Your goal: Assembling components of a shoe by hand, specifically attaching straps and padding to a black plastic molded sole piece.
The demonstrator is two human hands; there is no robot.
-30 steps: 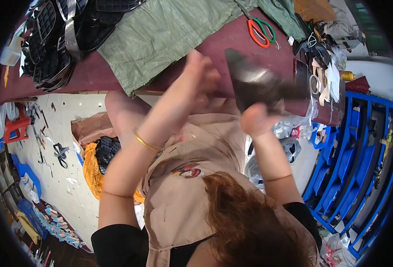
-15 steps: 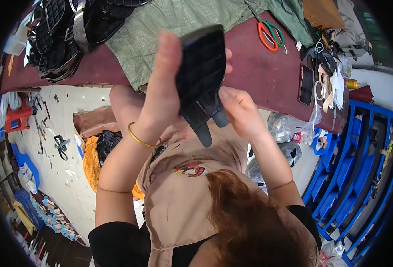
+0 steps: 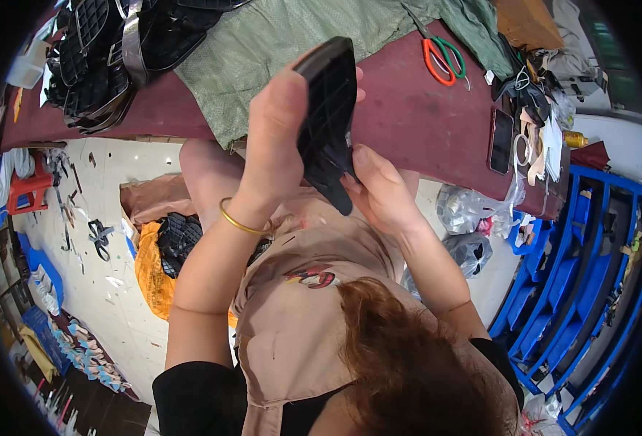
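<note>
Over the table's near edge I hold up a black shoe sole (image 3: 330, 98) with a raised grid on its face. My left hand (image 3: 271, 142) is wrapped round its left side, thumb up, with fingertips of that hand showing beyond the right edge. Dark strap-like flaps (image 3: 330, 190) hang from the sole's lower end. My right hand (image 3: 380, 190) is closed at these flaps, its thumb pressed near one of them. What exactly lies between its fingers is partly hidden.
Black strapped soles (image 3: 92, 65) are heaped at the table's far left. A green woven sheet (image 3: 241, 73) drapes over the dark red table (image 3: 408, 116). Scissors (image 3: 443, 62) and a phone (image 3: 500, 139) lie to the right. Blue racks (image 3: 561, 291) stand at the right.
The sole has shifted slightly left and tilted, showing its grid more plainly. My right hand has moved slightly down, and only one hanging flap end stands out below now.
</note>
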